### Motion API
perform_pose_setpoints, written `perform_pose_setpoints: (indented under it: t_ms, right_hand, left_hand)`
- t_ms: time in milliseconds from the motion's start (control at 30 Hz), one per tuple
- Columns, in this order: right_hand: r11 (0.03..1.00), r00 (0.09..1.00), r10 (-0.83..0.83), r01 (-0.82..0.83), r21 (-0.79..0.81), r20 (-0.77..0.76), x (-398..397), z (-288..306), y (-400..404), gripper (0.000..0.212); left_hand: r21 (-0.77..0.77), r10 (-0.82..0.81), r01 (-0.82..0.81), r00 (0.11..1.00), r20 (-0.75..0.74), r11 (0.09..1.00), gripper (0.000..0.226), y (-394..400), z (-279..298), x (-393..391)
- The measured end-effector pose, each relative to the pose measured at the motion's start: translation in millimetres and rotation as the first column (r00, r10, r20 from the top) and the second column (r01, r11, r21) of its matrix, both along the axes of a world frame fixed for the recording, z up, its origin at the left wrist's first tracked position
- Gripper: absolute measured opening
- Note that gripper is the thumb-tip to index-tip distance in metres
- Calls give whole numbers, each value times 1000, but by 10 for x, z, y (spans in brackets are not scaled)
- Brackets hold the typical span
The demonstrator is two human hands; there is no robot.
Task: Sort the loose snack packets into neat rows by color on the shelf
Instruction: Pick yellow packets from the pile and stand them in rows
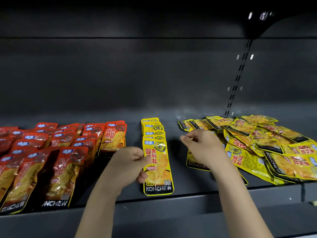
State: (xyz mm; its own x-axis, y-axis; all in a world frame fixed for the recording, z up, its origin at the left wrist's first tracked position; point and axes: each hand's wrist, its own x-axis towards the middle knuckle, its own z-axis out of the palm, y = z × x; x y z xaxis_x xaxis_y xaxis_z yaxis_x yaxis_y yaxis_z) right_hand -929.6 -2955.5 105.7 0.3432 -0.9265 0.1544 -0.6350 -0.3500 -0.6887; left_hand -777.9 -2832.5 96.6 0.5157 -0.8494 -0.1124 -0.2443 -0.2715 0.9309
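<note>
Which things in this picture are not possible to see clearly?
Head view:
- Red packets: left edge cuts the rows.
- Yellow row: front packet, gripped by left hand, covers the rest.
- Right hand: fingertip contact unclear.
- Loose yellow pile: overlapping; right edge cuts it.

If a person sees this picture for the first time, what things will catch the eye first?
First, the loose yellow pile sprawling over the right of the dark shelf, against the tidy red rows on the left. Between them runs a single yellow row, and the left hand pinches its front packet. The right hand reaches into the pile's near edge.
</note>
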Motion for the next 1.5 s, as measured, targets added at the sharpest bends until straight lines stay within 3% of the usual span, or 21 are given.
perform_pose_setpoints:
  t_ms: [300, 467, 700, 933, 1067, 1200, 1367, 1500]
  right_hand:
    - [1000, 999, -2, 2, -12, -34, -30, -69, -50, 21]
    - [1000, 1000, 1, -1, 1, -17, -86, -52, -92, 20]
    - [998, 1000, 1, -2, -64, -13, -255, 4, -204, 15]
    - [983, 995, 103, -101, -152, 5, -575, 35, -322, 13]
    - [983, 997, 72, -65, -174, 35, -815, 54, -405, 9]
    - [983, 998, 19, -8, -184, 57, -1039, 53, -480, 9]
    - [986, 998, 13, -3, -166, 59, -1188, 14, -549, 9]
    - [988, 999, 47, -44, -147, 23, -1220, 0, -584, 11]
  left_hand:
    - [62, 82, -91, 987, 139, 994, 14, -12, -7, -20]
    - [83, 165, -185, 965, 205, 979, 32, -7, 26, -86]
    - [-84, 261, -250, 869, 419, 965, 26, -168, 255, -286]
    - [72, -97, 67, 783, 614, 995, 37, -1043, 591, -516]
    - [382, -383, 143, 624, 681, 913, 50, -1513, 622, -558]
    - [629, -620, 177, 496, 607, 757, 70, -1699, 558, -597]
    - [720, -724, 235, 473, 503, 653, 102, -1750, 476, -604]
    - [724, -746, 297, 505, 433, 622, 104, -1756, 444, -640]
